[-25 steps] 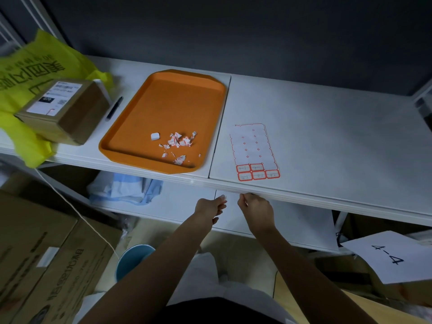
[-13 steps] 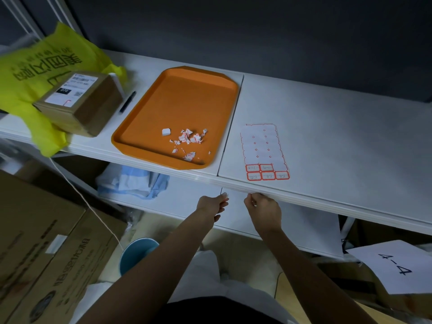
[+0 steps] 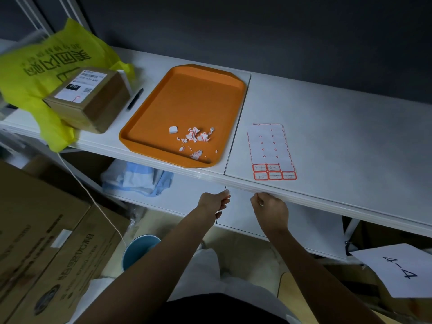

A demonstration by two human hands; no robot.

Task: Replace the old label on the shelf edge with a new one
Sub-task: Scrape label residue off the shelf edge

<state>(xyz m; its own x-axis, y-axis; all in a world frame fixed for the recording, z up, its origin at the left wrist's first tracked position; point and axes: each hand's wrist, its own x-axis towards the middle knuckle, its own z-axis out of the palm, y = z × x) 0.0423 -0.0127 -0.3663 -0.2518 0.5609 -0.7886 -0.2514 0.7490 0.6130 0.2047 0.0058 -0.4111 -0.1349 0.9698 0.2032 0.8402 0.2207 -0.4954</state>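
Here, right hand pinches the shelf edge; paper sheet reads "4-4".

Dim cool light is falling from above on the white shelf top, shadow is lying under the shelf edge, wide-angle distortion is bending the border lines, and blur is softening the yellow bag and cardboard boxes at left.

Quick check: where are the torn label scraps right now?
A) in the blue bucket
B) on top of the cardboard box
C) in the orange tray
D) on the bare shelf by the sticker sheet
C: the torn label scraps lie scattered on the floor of the orange tray, toward its front edge.
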